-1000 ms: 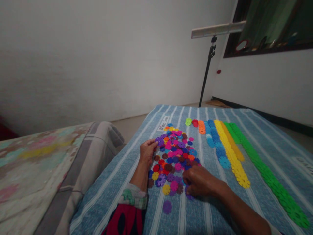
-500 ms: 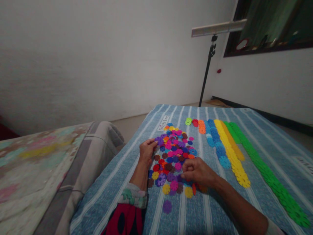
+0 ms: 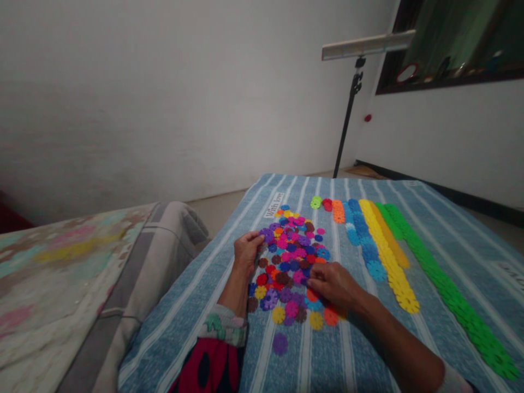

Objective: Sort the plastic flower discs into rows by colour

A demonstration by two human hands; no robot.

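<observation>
A heap of small flower-shaped plastic discs in mixed colours (image 3: 290, 256) lies on a blue striped cloth (image 3: 450, 240). My left hand (image 3: 246, 252) rests at the heap's left edge, fingers curled on purple discs there. My right hand (image 3: 333, 284) is at the heap's near right edge, its fingers pinched together over an orange-red disc (image 3: 311, 295). An orange disc (image 3: 330, 316) and a yellow disc (image 3: 315, 320) lie just below that hand. One purple disc (image 3: 280, 344) lies alone nearer to me.
Sorted rows of discs run to the right: orange (image 3: 338, 212), blue (image 3: 362, 240), yellow (image 3: 388, 259), green (image 3: 442, 286). A grey pillow (image 3: 164, 240) and patterned bedding (image 3: 61, 273) lie left. A light stand (image 3: 347, 120) is by the far wall.
My right hand moved up from the heap's near edge into it, uncovering an orange and a yellow disc below it. My left hand stayed put.
</observation>
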